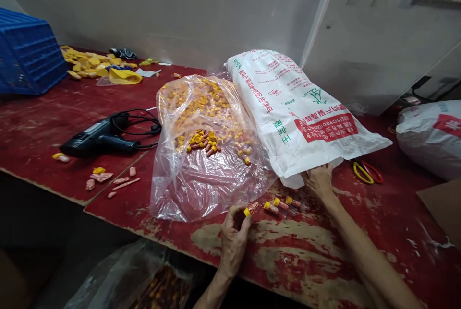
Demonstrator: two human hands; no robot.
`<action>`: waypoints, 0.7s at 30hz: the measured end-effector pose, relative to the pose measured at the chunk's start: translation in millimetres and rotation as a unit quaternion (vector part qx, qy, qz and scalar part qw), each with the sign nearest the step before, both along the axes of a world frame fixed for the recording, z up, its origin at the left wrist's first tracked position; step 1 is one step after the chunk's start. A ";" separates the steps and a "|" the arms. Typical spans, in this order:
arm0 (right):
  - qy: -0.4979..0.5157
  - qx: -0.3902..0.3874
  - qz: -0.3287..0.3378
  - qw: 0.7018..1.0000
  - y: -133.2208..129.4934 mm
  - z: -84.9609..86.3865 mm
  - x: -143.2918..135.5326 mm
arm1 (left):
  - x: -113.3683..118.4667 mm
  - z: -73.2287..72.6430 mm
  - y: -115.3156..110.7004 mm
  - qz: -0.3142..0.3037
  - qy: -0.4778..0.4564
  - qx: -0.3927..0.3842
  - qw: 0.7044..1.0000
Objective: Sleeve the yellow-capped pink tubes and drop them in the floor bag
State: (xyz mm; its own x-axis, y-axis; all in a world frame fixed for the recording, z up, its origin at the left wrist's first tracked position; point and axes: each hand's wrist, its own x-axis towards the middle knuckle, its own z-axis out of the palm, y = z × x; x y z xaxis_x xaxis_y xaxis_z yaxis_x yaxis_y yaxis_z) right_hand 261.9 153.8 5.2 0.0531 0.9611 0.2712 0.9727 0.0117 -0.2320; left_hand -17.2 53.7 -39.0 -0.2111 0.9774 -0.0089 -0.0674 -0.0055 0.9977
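My left hand (233, 238) pinches a small clear tube with a yellow cap (252, 208), filled with red and white pieces, between thumb and fingers. Just right of it, several similar yellow-capped tubes (280, 203) lie in a row on the red table. My right hand (321, 182) reaches to the lower edge of a full white sack (288, 102) printed in red and green. The sack's edge hides its fingertips. Left of the sack lies a clear plastic bag (201, 174) holding many yellow-capped tubes, some showing at its opening.
A dark heat gun (99, 138) with a coiled cord lies at left, near loose pink pieces (103, 177). Farther back are a blue crate (30, 54) and yellow items (93, 62). Red-and-yellow-handled scissors (367, 173), another sack (432, 131) and cardboard (442, 208) sit at right.
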 end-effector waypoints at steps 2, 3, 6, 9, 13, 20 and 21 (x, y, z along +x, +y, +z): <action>-0.034 0.058 -0.002 0.998 -37.9 6.6 0.4 | 2.5 2.3 -2.9 -0.023 -0.014 0.005 1.000; -0.042 0.084 0.023 0.995 -57.2 8.4 -1.8 | 4.9 4.5 -5.0 -0.038 -0.020 0.006 0.999; -0.016 0.088 0.169 0.982 -105.8 8.8 -16.9 | 15.3 13.1 -12.7 -0.089 -0.037 -0.004 0.995; 0.039 0.054 0.247 0.967 -130.7 6.0 -34.7 | 22.9 19.9 -19.0 -0.126 -0.042 -0.005 0.991; 0.096 0.049 0.274 0.956 -137.2 4.2 -44.5 | 19.3 23.3 -22.3 -0.131 -0.042 -0.020 0.990; 0.195 0.000 0.232 0.953 -140.3 6.4 -61.1 | 17.0 35.4 -25.1 -0.125 -0.073 -0.038 0.989; 0.218 -0.025 0.222 0.950 -141.7 6.9 -66.4 | 18.7 37.6 -25.9 -0.134 -0.079 -0.039 0.987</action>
State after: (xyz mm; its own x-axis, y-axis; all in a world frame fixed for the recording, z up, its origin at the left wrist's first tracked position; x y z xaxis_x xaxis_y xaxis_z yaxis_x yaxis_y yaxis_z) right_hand 195.5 12.1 12.1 -0.2641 0.9263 0.2689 0.6863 0.3763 -0.6223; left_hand 1.5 27.8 -1.4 0.0657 0.9930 -0.0986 -0.2117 0.1104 0.9711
